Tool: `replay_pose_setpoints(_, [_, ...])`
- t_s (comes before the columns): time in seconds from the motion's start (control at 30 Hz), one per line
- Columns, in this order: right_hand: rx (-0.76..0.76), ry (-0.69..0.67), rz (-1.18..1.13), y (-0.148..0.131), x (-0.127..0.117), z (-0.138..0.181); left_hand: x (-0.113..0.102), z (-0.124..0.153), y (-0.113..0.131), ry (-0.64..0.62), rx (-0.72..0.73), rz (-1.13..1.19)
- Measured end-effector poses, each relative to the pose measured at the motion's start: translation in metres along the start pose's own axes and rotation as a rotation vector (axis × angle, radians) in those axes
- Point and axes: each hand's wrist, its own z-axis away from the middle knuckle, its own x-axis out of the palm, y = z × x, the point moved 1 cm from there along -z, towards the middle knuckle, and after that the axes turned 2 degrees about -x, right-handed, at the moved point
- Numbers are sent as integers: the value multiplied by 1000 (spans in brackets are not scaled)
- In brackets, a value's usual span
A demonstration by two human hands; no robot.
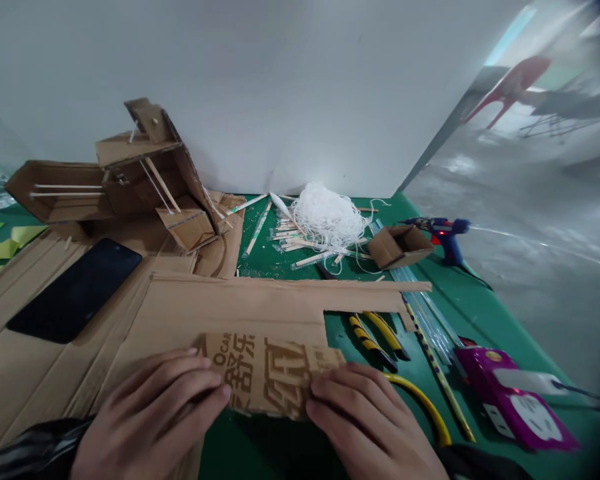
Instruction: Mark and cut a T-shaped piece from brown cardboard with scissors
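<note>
My left hand [153, 417] and my right hand [367, 423] both press down on a small printed cardboard piece [267, 373] at the near edge of the green table [280, 260]. Left fingers cover its left end, right fingers grip its right end. The piece lies over a larger cardboard sheet [240, 307] with a notch cut in its right side. Both hands have fingers curled onto the piece.
A black phone [75, 290] lies on cardboard at left. A cardboard model with sticks [135, 177] stands behind. White string [327, 217], wooden sticks, a small box [397, 245], a glue gun [443, 233], yellow-handled pliers [375, 337], a pencil and a purple power strip [513, 397] lie at right.
</note>
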Motion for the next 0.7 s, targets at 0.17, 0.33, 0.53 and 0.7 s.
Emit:
replay_pose_setpoints(0.17, [96, -134, -6, 15, 22, 4, 23, -12, 6, -3, -42, 66])
replay_pose_setpoints(0.33, [100, -250, 59, 23, 26, 14, 32, -2, 8, 33, -28, 61])
replay_pose_setpoints(0.53, [103, -300, 9, 23, 28, 12, 32, 4, 5, 16, -21, 26])
replay_pose_setpoints(0.7, [133, -308, -33, 22, 30, 7, 31, 4, 5, 40, -35, 50])
